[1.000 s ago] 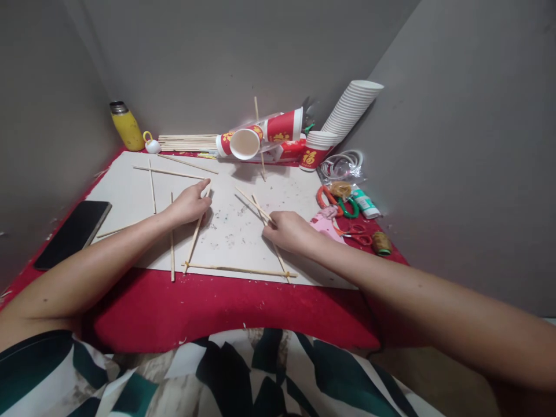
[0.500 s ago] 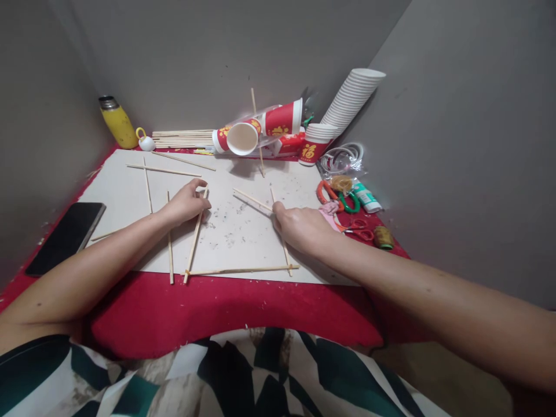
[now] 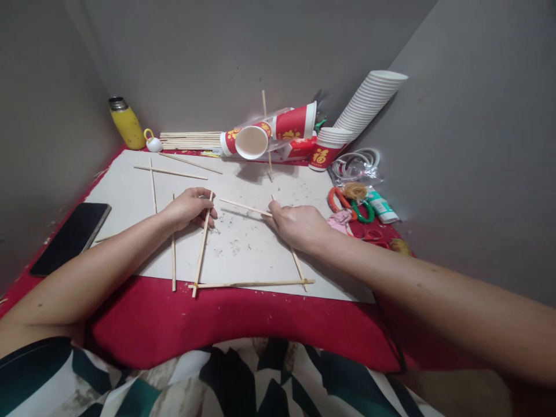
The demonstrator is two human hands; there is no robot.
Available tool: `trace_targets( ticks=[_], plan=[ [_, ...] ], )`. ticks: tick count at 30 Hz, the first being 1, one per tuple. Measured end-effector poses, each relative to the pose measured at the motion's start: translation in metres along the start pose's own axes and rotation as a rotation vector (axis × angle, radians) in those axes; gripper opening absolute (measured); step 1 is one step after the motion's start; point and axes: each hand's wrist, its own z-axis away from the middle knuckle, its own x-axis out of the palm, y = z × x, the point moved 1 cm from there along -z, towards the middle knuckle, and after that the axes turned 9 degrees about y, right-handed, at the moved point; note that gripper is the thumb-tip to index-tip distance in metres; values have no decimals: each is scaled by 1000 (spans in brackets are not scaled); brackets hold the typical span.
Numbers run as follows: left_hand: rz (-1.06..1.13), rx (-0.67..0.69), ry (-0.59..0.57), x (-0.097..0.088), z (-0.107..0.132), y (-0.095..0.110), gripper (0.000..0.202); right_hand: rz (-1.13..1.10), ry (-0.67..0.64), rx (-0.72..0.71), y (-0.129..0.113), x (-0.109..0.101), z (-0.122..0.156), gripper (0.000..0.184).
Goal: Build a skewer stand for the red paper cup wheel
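My left hand [image 3: 193,207] is closed around the upper end of a wooden stick [image 3: 201,249], the left side of a three-sided frame. A front stick [image 3: 252,284] is joined to it at the lower corner by a small yellowish band [image 3: 195,285]. The frame's right stick [image 3: 299,267] runs up under my right hand [image 3: 299,225]. Between that hand's thumb and fingers is another stick [image 3: 243,207], pointing left toward the left stick's top, its tip apart from it. Whether the right fingers also touch the right stick is hidden.
Loose sticks [image 3: 171,172] lie on the white board [image 3: 243,255]. A phone [image 3: 72,238] is at left. Paper cups [image 3: 252,142], a stick bundle [image 3: 191,140], and a yellow bottle [image 3: 127,124] stand behind. Scissors [image 3: 362,211] and rubber bands [image 3: 355,191] lie at right.
The stick in my right hand has swung flatter, its free tip now nearer the left stick. My left fingers have shifted on the left stick's top. The whole view has moved slightly.
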Motion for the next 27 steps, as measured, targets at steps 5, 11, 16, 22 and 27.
trace_targets(
  ticks=[5,11,16,22,27],
  plan=[
    [23,-1,-12,0,3,3,20,-8,31,-25,-5,-2,-17,41],
    [32,-23,-32,1,6,5,19,-11,61,-53,-11,4,-32,41],
    [46,-16,14,3,3,4,9,-17,56,-69,-9,3,-33,40],
    [84,-32,30,2,3,3,4,-9,42,-103,-6,3,-34,38],
    [130,-53,16,0,4,3,5,41,54,-132,1,5,-38,39]
  ],
)
